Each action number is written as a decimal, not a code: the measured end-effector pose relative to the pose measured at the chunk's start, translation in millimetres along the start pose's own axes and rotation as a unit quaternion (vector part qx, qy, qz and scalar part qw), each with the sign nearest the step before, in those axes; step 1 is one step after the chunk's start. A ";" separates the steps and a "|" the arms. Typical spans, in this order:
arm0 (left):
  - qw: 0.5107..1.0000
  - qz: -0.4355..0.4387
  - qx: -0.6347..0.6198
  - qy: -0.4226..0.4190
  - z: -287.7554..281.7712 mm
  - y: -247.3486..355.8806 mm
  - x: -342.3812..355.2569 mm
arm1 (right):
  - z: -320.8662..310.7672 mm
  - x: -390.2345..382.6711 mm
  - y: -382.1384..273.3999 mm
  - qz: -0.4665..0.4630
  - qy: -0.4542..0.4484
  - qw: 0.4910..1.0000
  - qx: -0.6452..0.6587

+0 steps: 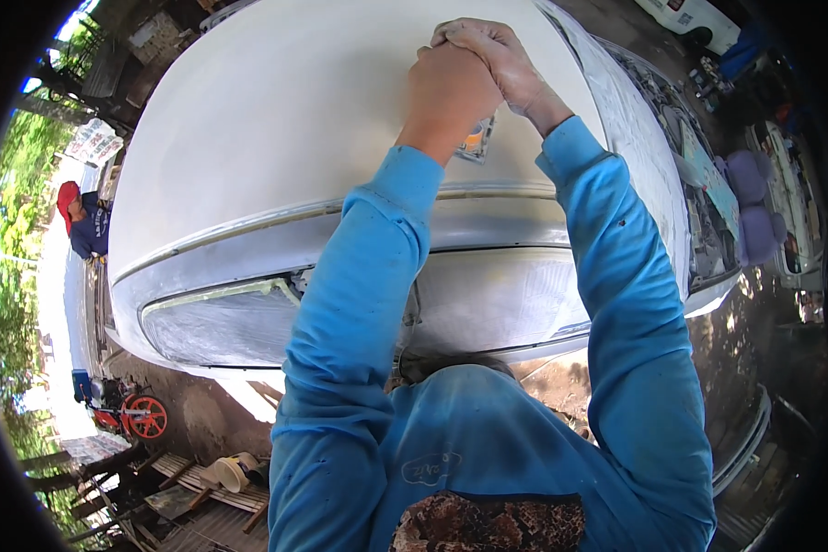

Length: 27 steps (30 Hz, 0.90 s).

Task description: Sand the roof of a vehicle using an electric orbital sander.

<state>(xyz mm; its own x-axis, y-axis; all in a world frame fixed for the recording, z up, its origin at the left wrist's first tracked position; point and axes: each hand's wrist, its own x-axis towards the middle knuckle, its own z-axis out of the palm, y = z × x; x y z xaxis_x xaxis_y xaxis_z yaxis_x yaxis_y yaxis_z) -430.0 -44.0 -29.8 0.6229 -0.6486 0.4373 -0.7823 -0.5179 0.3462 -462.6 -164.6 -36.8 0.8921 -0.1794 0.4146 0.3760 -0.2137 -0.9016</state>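
My two hands are pressed together above the far part of a whitish, dull vehicle roof (276, 120). My left hand (453, 97) is a closed fist, slightly smeared by motion. Over its far side folds my right hand (504, 63), closed, with pale dust on its skin. Whatever lies between the fingers, if anything, is hidden. Just below my hands, a small flat piece with an orange print and a grey edge (475, 143) shows on the roof, partly covered by my left wrist.
Below the roof edge is a window with greenish masking along its border (221, 317). A person in a red cap (85, 221) is at the left. A motorcycle with a red wheel (144, 417) stands lower left, near a pale bucket (232, 473). Purple seats (754, 207) are at the right.
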 end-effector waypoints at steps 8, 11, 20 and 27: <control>0.986 0.161 -0.001 -0.043 49.5 101.7 0.7 | -86.5 -84.9 -17.5 -0.002 0.124 0.992 -0.024; 0.980 0.183 0.013 -0.074 57.7 122.7 -2.7 | -101.1 -104.7 -23.7 0.023 0.166 0.986 -0.022; 0.991 0.092 0.042 -0.085 36.8 80.3 8.3 | -69.6 -60.2 -16.7 0.009 0.112 0.993 -0.045; 0.997 0.008 0.003 -0.078 -4.5 -12.4 20.3 | 2.2 17.3 6.7 0.043 0.022 0.999 0.016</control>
<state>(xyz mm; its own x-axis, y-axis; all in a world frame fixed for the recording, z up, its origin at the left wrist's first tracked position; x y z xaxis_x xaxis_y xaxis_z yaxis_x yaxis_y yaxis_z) -407.6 -48.3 -21.5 0.6036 -0.7352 0.3086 -0.7923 -0.5099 0.3349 -444.1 -167.0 -35.8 0.9097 -0.2389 0.3398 0.3071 -0.1641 -0.9374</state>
